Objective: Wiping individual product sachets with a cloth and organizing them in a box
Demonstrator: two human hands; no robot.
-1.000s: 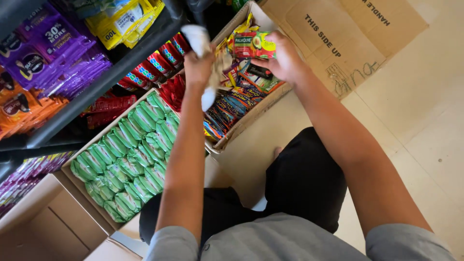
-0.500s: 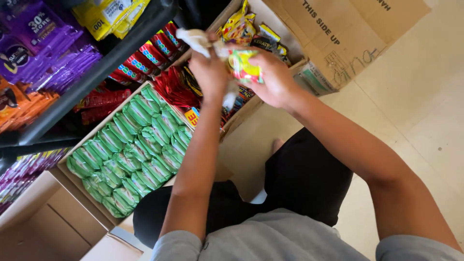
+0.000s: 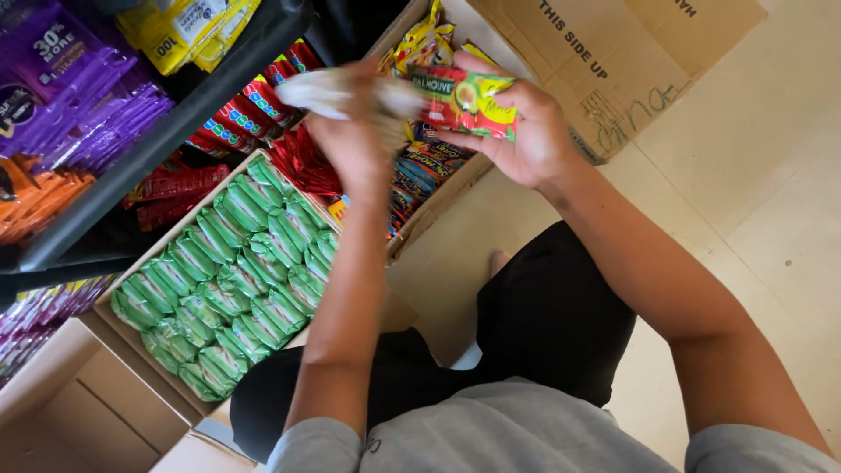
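There is just the one view, from a camera worn on the person's head, looking steeply down along their own body. It sits close: the grey shirt (image 3: 491, 434) and dark-clad lap (image 3: 543, 324) fill the bottom of the frame, with both forearms reaching up and away from the lens. The left hand (image 3: 355, 140) and right hand (image 3: 526, 131) meet near the top centre. The view is tilted, so the dark shelf rail (image 3: 158, 140) runs diagonally at upper left, the box of green packets (image 3: 232, 280) lies lower left, and pale floor (image 3: 753, 175) takes the right. The left hand looks motion-blurred, probably.
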